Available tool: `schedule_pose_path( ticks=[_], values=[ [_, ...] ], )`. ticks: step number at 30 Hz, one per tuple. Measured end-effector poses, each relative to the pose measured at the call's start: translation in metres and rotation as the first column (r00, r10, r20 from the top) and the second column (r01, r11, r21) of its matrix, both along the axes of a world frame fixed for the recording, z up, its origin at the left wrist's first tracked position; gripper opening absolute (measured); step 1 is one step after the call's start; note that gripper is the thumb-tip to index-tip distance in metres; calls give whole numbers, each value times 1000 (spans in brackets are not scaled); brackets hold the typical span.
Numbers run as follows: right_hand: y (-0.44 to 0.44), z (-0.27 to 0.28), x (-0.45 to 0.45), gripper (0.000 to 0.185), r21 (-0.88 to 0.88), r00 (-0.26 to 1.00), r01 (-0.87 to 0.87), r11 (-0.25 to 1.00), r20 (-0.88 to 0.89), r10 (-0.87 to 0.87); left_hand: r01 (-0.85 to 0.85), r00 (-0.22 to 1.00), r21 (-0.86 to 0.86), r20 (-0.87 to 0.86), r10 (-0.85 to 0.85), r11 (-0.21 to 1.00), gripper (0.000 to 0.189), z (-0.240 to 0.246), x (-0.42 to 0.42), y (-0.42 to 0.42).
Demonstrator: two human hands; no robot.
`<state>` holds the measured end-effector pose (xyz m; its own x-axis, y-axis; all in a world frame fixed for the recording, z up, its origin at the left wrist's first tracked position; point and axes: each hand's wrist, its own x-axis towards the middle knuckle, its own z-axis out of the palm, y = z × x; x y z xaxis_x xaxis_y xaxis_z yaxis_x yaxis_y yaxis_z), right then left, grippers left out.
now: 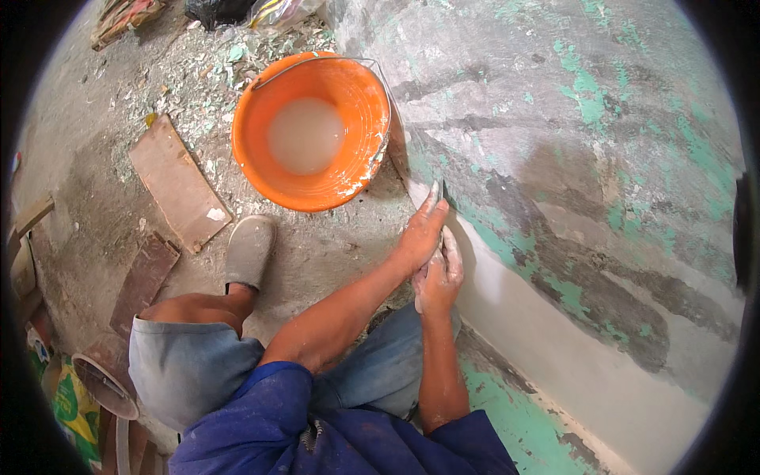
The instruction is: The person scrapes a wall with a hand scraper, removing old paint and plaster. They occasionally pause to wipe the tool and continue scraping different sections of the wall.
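My left hand point(420, 236) reaches to the foot of the wall, its fingers smeared white. Between its thumb and fingers it pinches a thin flat blade-like tool point(440, 190), seen almost edge-on against the wall. Just below it is my right hand point(440, 276), with white paste on its fingers, close against the left hand. What lies inside the right palm is hidden. Beside both hands a smooth white coated band point(534, 309) runs along the lower wall. Above it the wall point(594, 178) is grey with patches of flaking green paint.
An orange bucket point(368, 124) with a wire handle and cloudy liquid stands close to the wall. Paint chips point(196, 89) litter the floor behind it. A flat board point(178, 184), a brown wood piece point(145, 279) and a pipe-like tube point(107, 386) lie on the left.
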<state>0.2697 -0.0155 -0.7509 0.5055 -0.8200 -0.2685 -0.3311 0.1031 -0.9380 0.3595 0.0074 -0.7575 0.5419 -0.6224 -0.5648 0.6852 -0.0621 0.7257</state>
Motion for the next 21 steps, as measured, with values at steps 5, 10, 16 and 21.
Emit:
schedule_pose_path(
  ticks=[5, 10, 16, 21],
  values=[
    [2, -12, 26, 42, 22, 995, -61, 998, -83, 62, -31, 999, -7, 25, 32, 999, 65, -43, 31, -1],
    [4, -31, 19, 42, -217, 989, -125, 968, -102, 104, -31, 999, 2, 45, 31, 1000, 58, -46, 13, -1],
    [1, -31, 58, 42, 12, 974, -88, 996, -208, 89, -228, 961, -31, -168, 220, 973, 51, -92, 40, -11],
    [9, -34, 41, 43, -53, 976, -30, 998, -217, 17, -51, 998, 12, -31, 51, 999, 54, -72, 31, -2]
  ],
)
